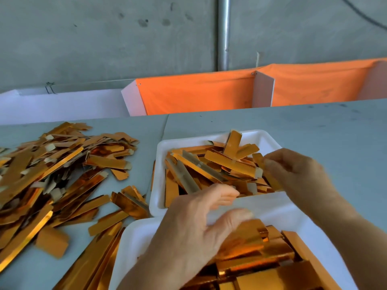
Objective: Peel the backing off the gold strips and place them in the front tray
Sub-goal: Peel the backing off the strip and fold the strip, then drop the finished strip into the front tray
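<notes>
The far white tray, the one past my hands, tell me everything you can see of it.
The far white tray looks like matte foam with rounded corners and a raised rim. It sits flat on the grey table, heaped with crisscrossed gold strips. The near tray overlaps its front edge. The right hand pinches a strip over its right side.

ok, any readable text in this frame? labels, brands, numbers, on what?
None. No print shows on the gold strips, the two white trays, the orange cloth or the grey wall. The marks on the wall are stains, not characters.
</notes>
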`<state>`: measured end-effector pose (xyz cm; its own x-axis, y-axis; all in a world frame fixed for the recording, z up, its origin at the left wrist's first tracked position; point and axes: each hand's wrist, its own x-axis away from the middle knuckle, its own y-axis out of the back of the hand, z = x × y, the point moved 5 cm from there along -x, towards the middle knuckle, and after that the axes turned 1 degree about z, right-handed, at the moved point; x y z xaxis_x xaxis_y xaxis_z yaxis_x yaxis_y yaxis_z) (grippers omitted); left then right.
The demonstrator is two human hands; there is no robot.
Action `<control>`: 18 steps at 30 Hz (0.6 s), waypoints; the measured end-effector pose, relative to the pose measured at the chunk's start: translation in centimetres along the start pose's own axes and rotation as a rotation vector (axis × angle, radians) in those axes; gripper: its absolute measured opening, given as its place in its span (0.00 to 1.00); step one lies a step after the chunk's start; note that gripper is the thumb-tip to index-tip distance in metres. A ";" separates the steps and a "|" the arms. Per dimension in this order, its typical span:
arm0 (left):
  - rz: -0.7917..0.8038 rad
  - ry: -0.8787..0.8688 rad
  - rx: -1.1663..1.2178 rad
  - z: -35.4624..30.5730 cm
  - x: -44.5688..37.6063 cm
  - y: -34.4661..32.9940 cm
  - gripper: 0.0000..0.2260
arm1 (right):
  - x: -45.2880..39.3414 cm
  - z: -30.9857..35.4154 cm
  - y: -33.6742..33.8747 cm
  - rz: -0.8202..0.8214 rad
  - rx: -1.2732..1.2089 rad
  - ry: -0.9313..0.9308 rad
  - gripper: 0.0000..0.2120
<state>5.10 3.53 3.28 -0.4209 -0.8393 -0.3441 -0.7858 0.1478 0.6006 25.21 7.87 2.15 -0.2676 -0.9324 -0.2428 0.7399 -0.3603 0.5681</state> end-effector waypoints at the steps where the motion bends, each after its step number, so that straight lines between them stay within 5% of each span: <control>1: -0.045 -0.012 -0.039 0.0 0.0 0.3 0.18 | 0.0 0.0 -0.6 0.054 0.112 0.012 0.06; 4: -0.138 -0.027 -0.120 0.2 0.0 0.9 0.14 | -0.1 -0.5 -2.7 0.280 0.422 -0.020 0.08; 10: 0.072 -0.095 -0.253 -0.1 0.0 -1.6 0.15 | -2.3 -0.4 -4.8 0.577 0.625 -0.049 0.16; 18: 0.023 -0.062 -0.273 0.3 -0.2 -1.5 0.10 | -3.2 -0.5 -6.1 0.560 0.587 0.016 0.03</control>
<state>6.27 3.62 2.22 -0.4712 -0.8023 -0.3664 -0.6275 0.0130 0.7785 21.81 13.08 -0.91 0.0583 -0.9798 0.1911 0.3157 0.1997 0.9276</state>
